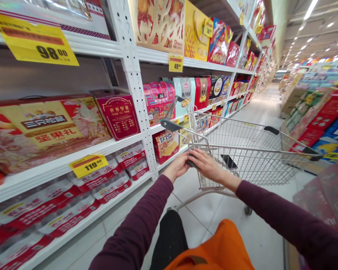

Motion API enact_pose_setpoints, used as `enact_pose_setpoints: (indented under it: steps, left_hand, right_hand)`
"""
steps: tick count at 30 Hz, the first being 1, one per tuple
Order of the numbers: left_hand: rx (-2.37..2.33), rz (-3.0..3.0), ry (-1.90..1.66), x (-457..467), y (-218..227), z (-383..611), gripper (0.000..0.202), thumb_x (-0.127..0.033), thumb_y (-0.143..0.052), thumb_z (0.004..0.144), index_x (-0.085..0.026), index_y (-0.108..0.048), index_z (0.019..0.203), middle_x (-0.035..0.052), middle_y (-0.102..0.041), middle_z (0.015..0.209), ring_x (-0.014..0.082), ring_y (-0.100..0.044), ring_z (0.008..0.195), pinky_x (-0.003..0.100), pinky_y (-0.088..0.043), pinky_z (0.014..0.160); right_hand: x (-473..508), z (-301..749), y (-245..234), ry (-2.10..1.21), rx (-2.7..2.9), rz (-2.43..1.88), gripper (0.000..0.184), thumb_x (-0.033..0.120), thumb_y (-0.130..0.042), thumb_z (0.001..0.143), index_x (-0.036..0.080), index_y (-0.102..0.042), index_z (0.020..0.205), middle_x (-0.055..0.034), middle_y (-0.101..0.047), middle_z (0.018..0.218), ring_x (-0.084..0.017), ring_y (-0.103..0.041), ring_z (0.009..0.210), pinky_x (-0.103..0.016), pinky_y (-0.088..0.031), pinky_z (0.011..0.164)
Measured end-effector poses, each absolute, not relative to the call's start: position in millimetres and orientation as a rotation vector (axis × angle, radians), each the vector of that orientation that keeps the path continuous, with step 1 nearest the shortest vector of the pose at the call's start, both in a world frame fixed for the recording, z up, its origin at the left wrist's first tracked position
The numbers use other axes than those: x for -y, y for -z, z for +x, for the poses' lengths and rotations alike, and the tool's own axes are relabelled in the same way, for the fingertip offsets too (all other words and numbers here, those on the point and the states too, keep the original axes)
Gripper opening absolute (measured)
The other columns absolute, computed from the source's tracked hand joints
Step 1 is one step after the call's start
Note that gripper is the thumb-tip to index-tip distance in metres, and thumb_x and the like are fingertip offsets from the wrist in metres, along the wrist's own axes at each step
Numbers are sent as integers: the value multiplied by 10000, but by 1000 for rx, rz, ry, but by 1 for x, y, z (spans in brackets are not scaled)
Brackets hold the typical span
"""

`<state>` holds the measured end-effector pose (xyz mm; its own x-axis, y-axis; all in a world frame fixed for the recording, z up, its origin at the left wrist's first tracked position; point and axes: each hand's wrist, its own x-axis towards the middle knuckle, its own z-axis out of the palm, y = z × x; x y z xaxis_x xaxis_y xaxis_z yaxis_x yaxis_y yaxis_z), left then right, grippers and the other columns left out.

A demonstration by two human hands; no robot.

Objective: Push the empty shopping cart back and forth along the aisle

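Head view: left hand (176, 167) and right hand (207, 165), maroon sleeves (135, 225) extended forward, both closed around the handle (190, 163) of a wire shopping cart (250, 157).

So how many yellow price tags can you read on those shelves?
3. The 98.00 tag hangs on the upper shelf edge, the 49.90 tag on that shelf past the white upright, and the 119 tag on a lower shelf edge. Smaller tags down the aisle are unreadable.
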<state>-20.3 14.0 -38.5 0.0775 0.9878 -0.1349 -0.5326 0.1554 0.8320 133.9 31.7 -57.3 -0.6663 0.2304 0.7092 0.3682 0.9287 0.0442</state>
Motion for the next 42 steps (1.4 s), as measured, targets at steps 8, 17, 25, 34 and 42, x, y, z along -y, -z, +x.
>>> enact_pose_setpoints:
  steps: [8,17,25,34,42]
  left_hand:
    - [-1169,906,-1470,-40,6,-52,311,-88,-527,598,-193,-572,888,29,-683,916,148,-625,959,298,-451,865]
    - [-1008,1254,-1254,-37,26,-34,673,-26,-411,512,-170,-539,1157,66,-677,1089,172,-598,1068,357,-414,974]
    - [-1127,1200,-1274,-52,28,-40,622,-53,-421,498,-154,-585,1090,82,-681,1082,196,-576,1109,346,-411,965]
    - [-1021,1254,-1236,-51,28,-39,584,-43,-393,468,-180,-613,992,36,-706,1008,165,-617,1020,343,-377,994]
    - [-969,1179,-1300,-59,29,-35,522,-21,-425,444,-164,-637,900,21,-714,907,158,-615,936,275,-387,892]
  right_hand:
    - [-85,117,34,362,2474,-396,410,71,-359,898,211,-537,1240,-60,-495,1359,-207,-308,1347,-490,-317,1093]
    - [-86,150,138,293,2496,-75,333,21,-429,856,194,-641,1045,-47,-614,1209,-140,-484,1220,-352,-442,1002]
    - [-91,124,78,247,2515,-369,390,61,-409,886,228,-562,1203,-36,-490,1365,-158,-328,1333,-426,-303,1114]
    - [-86,152,182,253,2690,-334,296,28,-442,861,139,-644,1048,-73,-650,1149,-176,-495,1212,-366,-423,1023]
    - [-74,134,96,330,2068,-446,371,69,-387,899,150,-556,1220,-120,-560,1273,-213,-318,1341,-446,-382,1062]
